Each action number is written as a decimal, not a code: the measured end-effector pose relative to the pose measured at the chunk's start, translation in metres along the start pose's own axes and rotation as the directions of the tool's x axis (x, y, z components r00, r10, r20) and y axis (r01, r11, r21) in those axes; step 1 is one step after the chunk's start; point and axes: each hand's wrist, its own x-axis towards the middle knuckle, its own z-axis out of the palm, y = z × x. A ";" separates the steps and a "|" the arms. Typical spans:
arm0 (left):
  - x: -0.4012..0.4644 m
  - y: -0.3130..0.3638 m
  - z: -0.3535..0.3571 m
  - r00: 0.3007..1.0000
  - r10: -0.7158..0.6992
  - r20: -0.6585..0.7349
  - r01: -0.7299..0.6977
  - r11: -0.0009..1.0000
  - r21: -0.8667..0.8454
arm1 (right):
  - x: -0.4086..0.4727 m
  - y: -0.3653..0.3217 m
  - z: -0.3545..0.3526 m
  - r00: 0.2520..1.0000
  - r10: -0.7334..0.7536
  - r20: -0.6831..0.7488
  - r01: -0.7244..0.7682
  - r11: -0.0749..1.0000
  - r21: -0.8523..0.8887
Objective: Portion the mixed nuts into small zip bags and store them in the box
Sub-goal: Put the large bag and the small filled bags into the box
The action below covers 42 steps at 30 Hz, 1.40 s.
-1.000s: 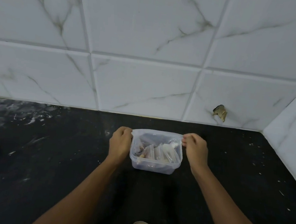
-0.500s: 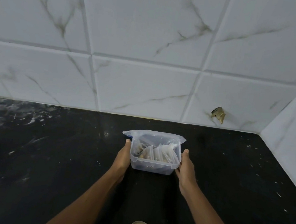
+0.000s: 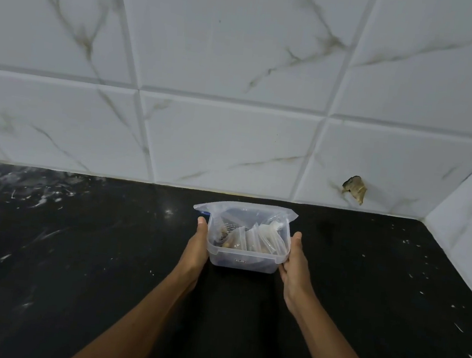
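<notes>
A clear plastic box (image 3: 245, 256) stands on the black counter (image 3: 76, 249) close to the tiled wall. Several small zip bags of nuts (image 3: 253, 239) stand upright inside it. The top of a larger clear zip bag (image 3: 244, 209) sticks up above the far rim. My left hand (image 3: 196, 252) holds the box's left side with the thumb up along the rim. My right hand (image 3: 295, 265) holds the right side in the same way. The fingers of both hands are hidden behind and under the box.
A white marble-tiled wall rises just behind the box, with a chipped hole (image 3: 354, 189) to the right. A side wall (image 3: 468, 232) closes the counter on the right. The counter shows pale scuffs at the left.
Both hands let go of the large bag's top corners and came down to the sides of the box. The spoon near me has dropped out of view.
</notes>
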 end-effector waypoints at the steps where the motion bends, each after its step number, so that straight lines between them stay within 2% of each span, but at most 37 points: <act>1: 0.005 0.006 0.002 1.000 0.012 0.003 -0.012 1.000 0.001 | 0.006 -0.006 0.003 1.000 -0.011 0.007 0.011 1.000 -0.009; 7: 0.037 0.037 0.009 0.995 0.098 0.002 -0.098 0.995 0.017 | 0.045 -0.030 0.017 0.996 -0.076 0.052 0.074 0.996 0.043; 12: 0.062 0.047 0.013 0.991 0.130 -0.010 -0.130 0.991 0.013 | 0.072 -0.040 0.029 0.998 -0.058 0.032 0.056 0.997 0.048; 28: 0.097 0.035 0.011 0.997 0.037 -0.060 -0.037 0.999 0.000 | 0.098 -0.024 0.035 1.000 -0.011 0.011 0.010 0.999 0.036; 42: 0.071 0.046 0.009 0.999 0.028 -0.028 -0.029 0.999 -0.031 | 0.089 -0.025 0.030 1.000 0.005 0.018 -0.004 0.999 -0.054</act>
